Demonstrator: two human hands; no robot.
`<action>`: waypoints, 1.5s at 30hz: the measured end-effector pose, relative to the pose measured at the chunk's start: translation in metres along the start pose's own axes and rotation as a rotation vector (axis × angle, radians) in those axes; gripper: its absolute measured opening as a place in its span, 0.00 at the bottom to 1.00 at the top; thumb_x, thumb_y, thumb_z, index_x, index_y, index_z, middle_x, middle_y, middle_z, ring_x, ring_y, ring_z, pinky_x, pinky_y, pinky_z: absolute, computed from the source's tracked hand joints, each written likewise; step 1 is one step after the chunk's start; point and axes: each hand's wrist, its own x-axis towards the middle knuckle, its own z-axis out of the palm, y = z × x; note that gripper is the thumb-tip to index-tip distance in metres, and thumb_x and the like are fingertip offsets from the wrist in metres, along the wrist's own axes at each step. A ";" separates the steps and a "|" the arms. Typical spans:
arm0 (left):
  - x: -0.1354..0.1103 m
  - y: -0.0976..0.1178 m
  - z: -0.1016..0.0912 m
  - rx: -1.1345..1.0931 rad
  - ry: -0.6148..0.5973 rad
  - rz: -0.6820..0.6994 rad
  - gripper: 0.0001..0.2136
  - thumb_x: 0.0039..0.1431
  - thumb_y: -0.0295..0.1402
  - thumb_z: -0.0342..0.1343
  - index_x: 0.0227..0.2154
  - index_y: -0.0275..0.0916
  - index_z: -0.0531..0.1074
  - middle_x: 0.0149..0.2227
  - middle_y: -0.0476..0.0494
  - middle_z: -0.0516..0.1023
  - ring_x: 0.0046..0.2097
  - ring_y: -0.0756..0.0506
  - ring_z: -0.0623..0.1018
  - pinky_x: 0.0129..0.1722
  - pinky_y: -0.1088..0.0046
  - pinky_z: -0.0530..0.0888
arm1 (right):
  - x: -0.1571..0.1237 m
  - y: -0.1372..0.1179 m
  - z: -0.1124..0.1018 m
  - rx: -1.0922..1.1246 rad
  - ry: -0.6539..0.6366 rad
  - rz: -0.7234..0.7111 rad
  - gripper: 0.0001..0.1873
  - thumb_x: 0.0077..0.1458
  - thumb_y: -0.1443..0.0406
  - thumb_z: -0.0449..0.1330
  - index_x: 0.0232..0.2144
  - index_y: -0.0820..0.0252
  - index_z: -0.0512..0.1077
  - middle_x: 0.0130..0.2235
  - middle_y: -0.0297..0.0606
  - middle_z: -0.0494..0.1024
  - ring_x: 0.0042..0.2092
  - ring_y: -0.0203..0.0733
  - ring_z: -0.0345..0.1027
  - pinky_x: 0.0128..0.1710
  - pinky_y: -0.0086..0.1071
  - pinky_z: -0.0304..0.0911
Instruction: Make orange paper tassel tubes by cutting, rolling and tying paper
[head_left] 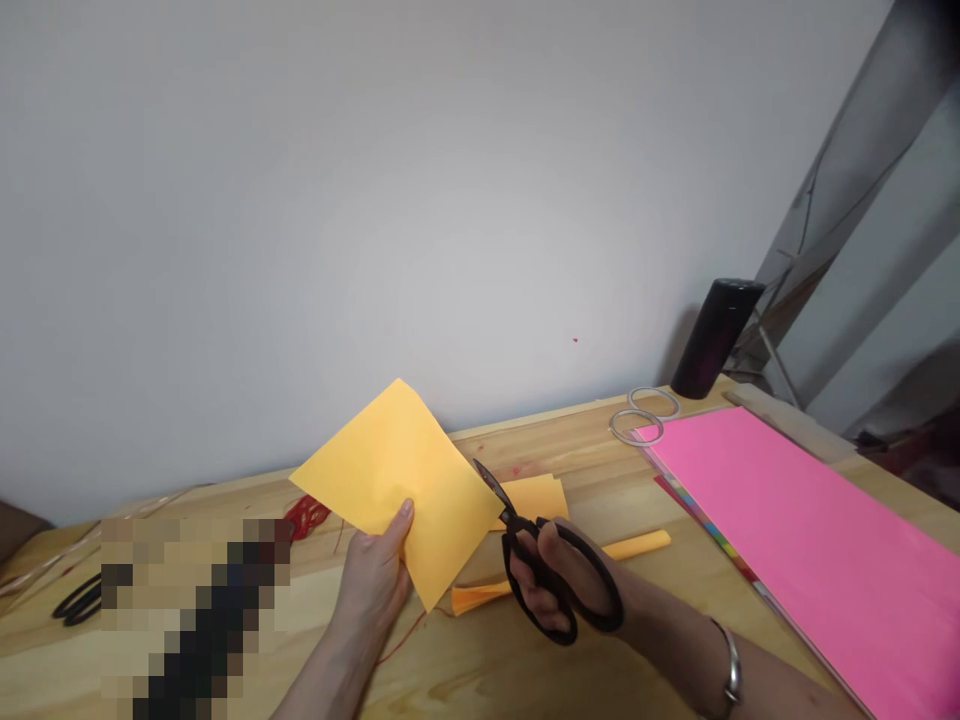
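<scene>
Wooden table (480,670) against a plain white wall: left hand (375,585) pinches an orange paper (405,480) by its near edge and holds it up over the table's middle. Right hand (555,590) grips black scissors (525,545) through the handles, with the blades at the paper's right edge. Pink sheet (810,540) lies right, with two rings (645,415) and a black cylinder (712,338) far right.

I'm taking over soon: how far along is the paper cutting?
Done: a smaller piece and a roll lie on the table. In hand: left hand holds the paper, right hand sets scissors to its edge; no cut shows. Left: likely this cut; the pink sheet looks whole.
</scene>
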 end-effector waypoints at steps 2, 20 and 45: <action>0.000 0.000 -0.001 -0.004 -0.002 -0.008 0.19 0.46 0.27 0.64 0.44 0.36 0.73 0.40 0.39 0.80 0.46 0.40 0.77 0.48 0.62 0.72 | 0.000 0.002 -0.001 0.013 -0.002 -0.003 0.31 0.48 0.39 0.49 0.25 0.64 0.61 0.18 0.26 0.59 0.15 0.24 0.49 0.13 0.21 0.47; 0.001 0.000 -0.004 -0.004 -0.013 -0.035 0.20 0.48 0.25 0.62 0.47 0.37 0.71 0.41 0.39 0.80 0.46 0.41 0.77 0.47 0.65 0.72 | 0.001 0.014 -0.011 0.024 -0.050 -0.052 0.34 0.52 0.40 0.42 0.26 0.66 0.65 0.18 0.28 0.59 0.17 0.26 0.52 0.15 0.23 0.48; -0.002 0.000 -0.002 0.015 -0.010 -0.032 0.22 0.46 0.26 0.63 0.47 0.36 0.71 0.40 0.38 0.80 0.45 0.40 0.77 0.48 0.62 0.72 | 0.001 0.013 -0.007 0.002 -0.024 -0.065 0.34 0.51 0.39 0.42 0.27 0.65 0.63 0.19 0.27 0.59 0.17 0.26 0.52 0.16 0.23 0.47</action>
